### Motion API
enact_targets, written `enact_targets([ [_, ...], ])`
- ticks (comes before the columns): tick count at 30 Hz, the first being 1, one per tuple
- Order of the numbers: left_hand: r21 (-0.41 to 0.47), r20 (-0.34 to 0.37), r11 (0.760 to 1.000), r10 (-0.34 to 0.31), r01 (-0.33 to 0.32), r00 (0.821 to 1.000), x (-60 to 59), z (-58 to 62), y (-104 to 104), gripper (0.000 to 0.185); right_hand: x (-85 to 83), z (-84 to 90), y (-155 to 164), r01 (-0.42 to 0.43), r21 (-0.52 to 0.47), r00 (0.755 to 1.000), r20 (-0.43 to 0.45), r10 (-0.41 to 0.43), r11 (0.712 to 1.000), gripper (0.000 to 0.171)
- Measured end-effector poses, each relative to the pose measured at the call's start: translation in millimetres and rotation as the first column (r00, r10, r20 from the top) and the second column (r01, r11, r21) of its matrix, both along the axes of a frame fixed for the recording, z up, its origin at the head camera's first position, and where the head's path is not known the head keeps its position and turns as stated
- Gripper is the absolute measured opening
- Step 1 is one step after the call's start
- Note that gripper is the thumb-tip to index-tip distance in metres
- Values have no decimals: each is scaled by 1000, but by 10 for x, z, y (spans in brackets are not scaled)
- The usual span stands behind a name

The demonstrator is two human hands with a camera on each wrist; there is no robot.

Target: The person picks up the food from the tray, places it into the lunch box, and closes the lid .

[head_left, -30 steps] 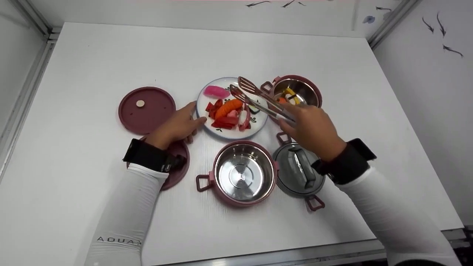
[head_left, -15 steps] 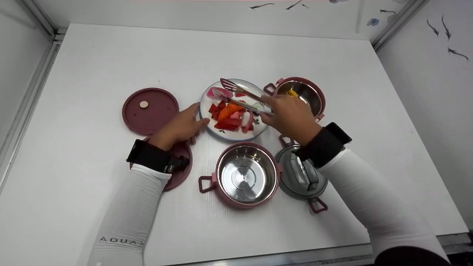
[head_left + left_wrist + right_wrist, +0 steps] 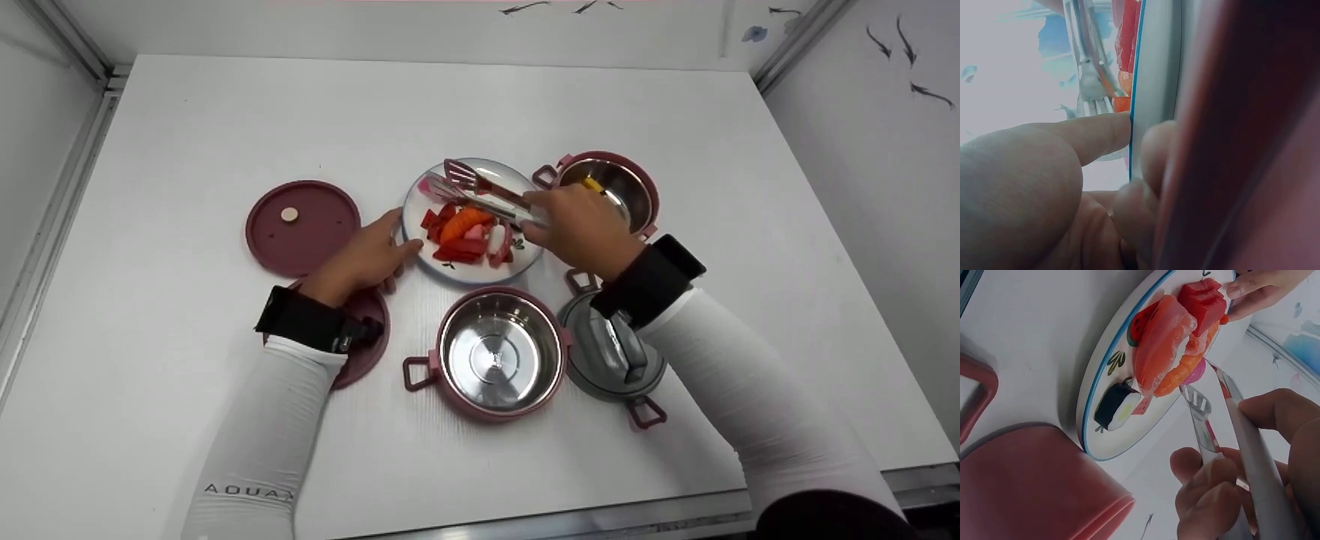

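Right fingers [image 3: 1207,506] pinch tongs [image 3: 1255,464] jutting over the plate [image 3: 487,272]; left fingers [image 3: 1100,135] grip its rim.

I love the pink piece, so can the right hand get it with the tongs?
Probably yes: the right hand holds the tongs with their tips apart, close by the pink piece, and nothing seems to stand between.

The tongs [image 3: 1256,464] are shiny metal, the plate [image 3: 469,274] glossy — perhaps ceramic, hard to tell. Mirror-bright metal lines the front pot [image 3: 474,369]; the far maroon lid [image 3: 304,236] looks matt.
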State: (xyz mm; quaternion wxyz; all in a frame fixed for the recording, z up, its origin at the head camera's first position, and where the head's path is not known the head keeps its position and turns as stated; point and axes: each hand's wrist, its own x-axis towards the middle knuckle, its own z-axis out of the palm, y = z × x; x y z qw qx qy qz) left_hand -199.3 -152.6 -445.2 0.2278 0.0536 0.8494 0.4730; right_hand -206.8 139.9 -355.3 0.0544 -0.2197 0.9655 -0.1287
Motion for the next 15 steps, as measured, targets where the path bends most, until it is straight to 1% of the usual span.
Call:
enact_targets([
  [3, -2, -6, 1000, -6, 6, 1000, -7, 1, 0, 68, -19, -14, 26, 5, -17, 1000, 14, -5, 1000, 36],
  [7, -16, -6, 1000, -8, 8, 1000, -10, 1, 2, 69, -29, -76, 76, -8, -34, 1000, -16, 7, 999, 36],
  [11, -28, -3, 1000, -4, 4, 1000, -5, -1, 0, 70, -1, -127, 141, -4, -67, 1000, -29, 2, 998, 37],
  [15, -31, -6, 1000, -1, 0, 1000, -4, -14, -13, 69, 58, -121, 239, 0, -112, 998, -60, -7, 994, 38],
])
